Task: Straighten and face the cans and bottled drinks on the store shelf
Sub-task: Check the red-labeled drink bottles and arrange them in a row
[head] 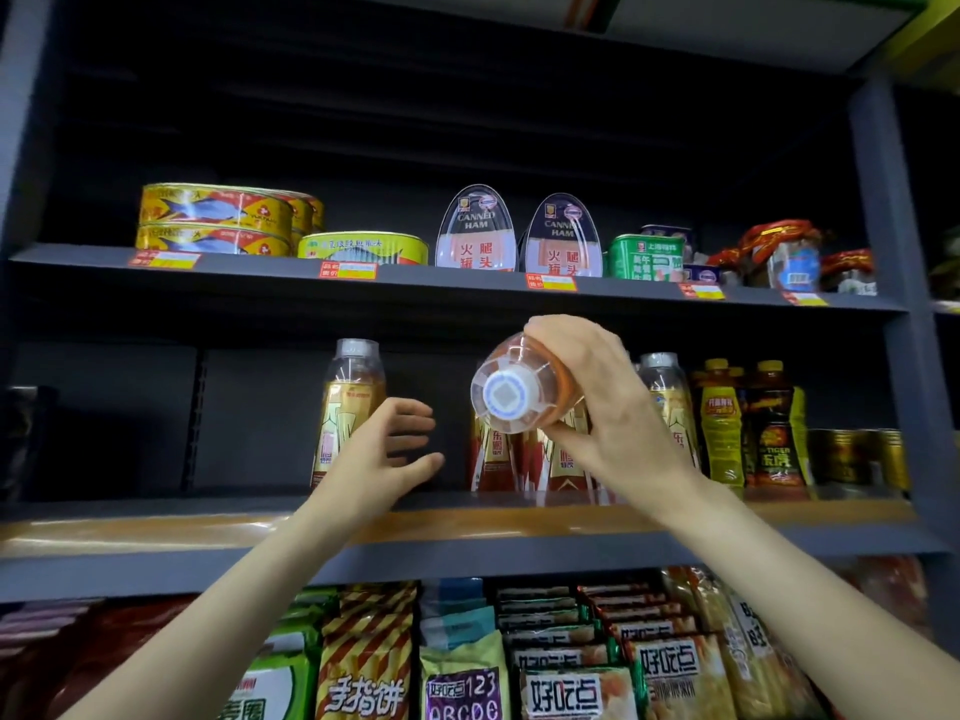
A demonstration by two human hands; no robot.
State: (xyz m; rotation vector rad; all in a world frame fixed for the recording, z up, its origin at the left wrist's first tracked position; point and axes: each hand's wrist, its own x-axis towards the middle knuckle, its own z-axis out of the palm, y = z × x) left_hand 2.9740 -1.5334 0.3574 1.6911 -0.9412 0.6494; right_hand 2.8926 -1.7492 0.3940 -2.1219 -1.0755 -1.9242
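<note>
Tilted bottle (524, 387): amber drink, white-blue cap. Fish tins (218, 218): yellow and red, blue fish. Luncheon tin (647, 257): green. Shelf (467, 283): dark grey.

Snack packets (566, 662) on bottom shelf; price tags (551, 282) on upper shelf edge.

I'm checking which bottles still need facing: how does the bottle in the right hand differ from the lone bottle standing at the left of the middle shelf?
The held bottle is tipped over, cap toward the camera; the lone bottle stands upright on the shelf. The right hand grips the held one; the left hand is open by the lone one, contact unclear. Both are clear bottles of amber drink with pale caps.
</note>
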